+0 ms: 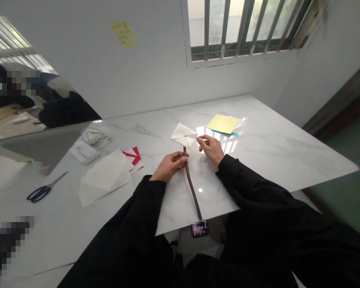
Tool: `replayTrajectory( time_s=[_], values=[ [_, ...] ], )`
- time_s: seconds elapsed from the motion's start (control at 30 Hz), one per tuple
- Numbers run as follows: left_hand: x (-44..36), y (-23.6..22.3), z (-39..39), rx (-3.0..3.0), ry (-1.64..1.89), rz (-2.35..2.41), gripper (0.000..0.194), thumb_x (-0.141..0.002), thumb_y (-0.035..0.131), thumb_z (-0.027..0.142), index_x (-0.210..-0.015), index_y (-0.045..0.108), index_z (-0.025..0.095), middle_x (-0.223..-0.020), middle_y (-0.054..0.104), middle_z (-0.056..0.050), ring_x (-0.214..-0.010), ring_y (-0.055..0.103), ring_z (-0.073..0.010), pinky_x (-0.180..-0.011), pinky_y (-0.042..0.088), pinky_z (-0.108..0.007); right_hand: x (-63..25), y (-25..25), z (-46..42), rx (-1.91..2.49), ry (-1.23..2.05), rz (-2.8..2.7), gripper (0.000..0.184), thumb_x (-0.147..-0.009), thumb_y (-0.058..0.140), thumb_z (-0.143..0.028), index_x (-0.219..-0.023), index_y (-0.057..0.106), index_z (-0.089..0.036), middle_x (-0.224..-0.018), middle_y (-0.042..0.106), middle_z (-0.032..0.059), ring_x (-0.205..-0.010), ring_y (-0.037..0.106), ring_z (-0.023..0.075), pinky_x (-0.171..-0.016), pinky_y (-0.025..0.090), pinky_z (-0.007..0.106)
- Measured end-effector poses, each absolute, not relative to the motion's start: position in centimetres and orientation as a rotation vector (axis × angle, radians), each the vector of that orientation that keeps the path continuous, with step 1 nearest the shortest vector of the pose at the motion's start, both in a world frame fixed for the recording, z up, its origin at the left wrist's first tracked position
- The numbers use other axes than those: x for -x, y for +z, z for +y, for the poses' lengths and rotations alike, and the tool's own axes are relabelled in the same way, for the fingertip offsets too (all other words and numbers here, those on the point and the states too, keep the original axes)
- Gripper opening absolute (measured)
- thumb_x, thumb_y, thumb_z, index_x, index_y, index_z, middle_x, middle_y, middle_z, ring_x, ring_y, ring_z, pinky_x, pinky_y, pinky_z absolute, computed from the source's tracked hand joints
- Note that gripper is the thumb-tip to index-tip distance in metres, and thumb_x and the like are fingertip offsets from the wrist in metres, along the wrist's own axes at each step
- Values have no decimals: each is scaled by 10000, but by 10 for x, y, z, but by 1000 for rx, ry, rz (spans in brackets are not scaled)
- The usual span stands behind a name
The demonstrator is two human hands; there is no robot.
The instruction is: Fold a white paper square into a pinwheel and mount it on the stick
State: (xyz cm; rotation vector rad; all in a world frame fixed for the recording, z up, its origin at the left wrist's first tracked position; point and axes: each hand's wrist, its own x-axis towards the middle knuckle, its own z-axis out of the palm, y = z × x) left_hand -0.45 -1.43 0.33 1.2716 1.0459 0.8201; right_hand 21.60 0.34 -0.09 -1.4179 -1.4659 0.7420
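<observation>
A white paper pinwheel [184, 135] is pinned to the top of a thin brown stick [192, 186] that slants down toward the table's near edge. My left hand [169, 166] is closed around the stick just below the pinwheel. My right hand [210, 147] is at the pinwheel's right blade, thumb and forefinger pinched at the paper's tip. Both arms wear black sleeves.
On the white marble table [273, 152] lie yellow and teal paper sheets [223, 124] behind the pinwheel, white paper sheets [105, 176] and red scraps [134, 156] at left, black scissors [40, 192], and a coiled white cable [94, 138]. Another person sits at far left.
</observation>
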Motion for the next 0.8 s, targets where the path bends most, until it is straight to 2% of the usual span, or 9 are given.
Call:
replayTrajectory(
  time_s=[0.07,0.1,0.27,0.37,0.47,0.57,0.67,0.73,0.8],
  values=[
    [5,2,-14,-1280,808,1042,436,-748,872,421,-1058,750,140,-803,657,-19,-687,562,-109,-626,419,-231,-217,-1,5,1427,761,-1415,504,-1020,602,-547,-1325,720,-163,-701,754,4,-711,697,179,-746,480,282],
    [5,2,-13,-1285,802,1037,434,-752,871,421,-1059,747,141,-799,655,-17,-683,561,-108,-625,418,-230,-217,-2,5,1416,772,-1435,510,-1024,592,-551,-1325,722,-161,-703,755,6,-712,696,178,-750,482,282],
    [7,-1,-11,-1304,806,1015,430,-762,870,426,-1057,735,143,-804,649,-10,-668,549,-99,-618,417,-229,-215,-2,3,1334,784,-1597,549,-1049,500,-603,-929,822,-174,-636,707,14,-624,646,153,-696,456,278],
    [6,-1,-12,-1312,815,1025,425,-756,868,432,-1036,729,144,-810,648,-10,-666,549,-102,-614,422,-233,-214,-4,5,1392,809,-1492,463,-1031,563,-561,-1146,783,-170,-640,707,-1,-658,668,168,-725,471,286],
    [6,3,-13,-1358,764,1011,412,-754,867,441,-1005,716,151,-807,658,-12,-683,579,-118,-631,453,-247,-215,-6,6,1420,826,-1444,520,-1023,593,-544,-1362,681,-159,-677,725,-7,-722,695,181,-769,486,290],
    [7,8,-15,-1413,659,984,413,-767,860,470,-985,699,159,-836,703,-37,-734,645,-153,-665,501,-275,-214,-5,5,1369,806,-1590,494,-1050,515,-583,-1109,788,-174,-659,707,0,-689,679,168,-739,462,282],
    [8,9,-16,-1404,618,1003,432,-780,848,501,-994,671,170,-838,733,-50,-736,683,-173,-660,517,-286,-213,-4,4,1353,786,-1681,606,-1067,435,-619,-852,800,-185,-610,667,8,-637,656,158,-709,440,285],
    [8,9,-16,-1399,622,1011,436,-782,845,506,-994,657,175,-819,735,-43,-716,689,-172,-646,516,-282,-214,-5,5,1376,788,-1613,568,-1053,452,-632,-963,796,-188,-612,667,-1,-634,656,168,-714,450,292],
    [8,9,-16,-1408,626,1004,430,-782,845,503,-985,649,178,-801,729,-33,-695,682,-164,-633,512,-276,-216,-7,8,1402,778,-1504,537,-1030,494,-638,-1196,743,-192,-645,688,-12,-665,671,187,-750,477,309]
  ],
)
